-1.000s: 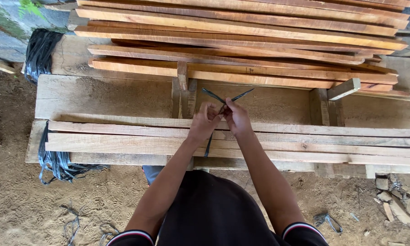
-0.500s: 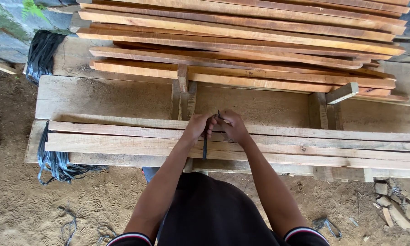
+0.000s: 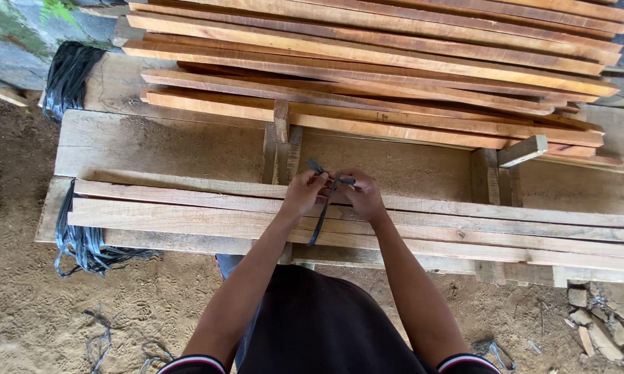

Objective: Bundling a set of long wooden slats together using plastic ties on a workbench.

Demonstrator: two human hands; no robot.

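Sandy ground below, rough desk [image 3: 159,149] ahead: our left hand [image 3: 304,194] and right hand [image 3: 362,195] both pinch tight on the dark strap [image 3: 320,216], which loops over the near bundle of planks [image 3: 187,211], its tail hanging down the front.

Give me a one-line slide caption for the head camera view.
Both hands, left hand and right hand, work a dark strap over a bundle of wooden slats on a workbench.

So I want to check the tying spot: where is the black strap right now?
In the head view the black strap is centre frame, pinched between the left hand and right hand, running down across the near bundle of planks.
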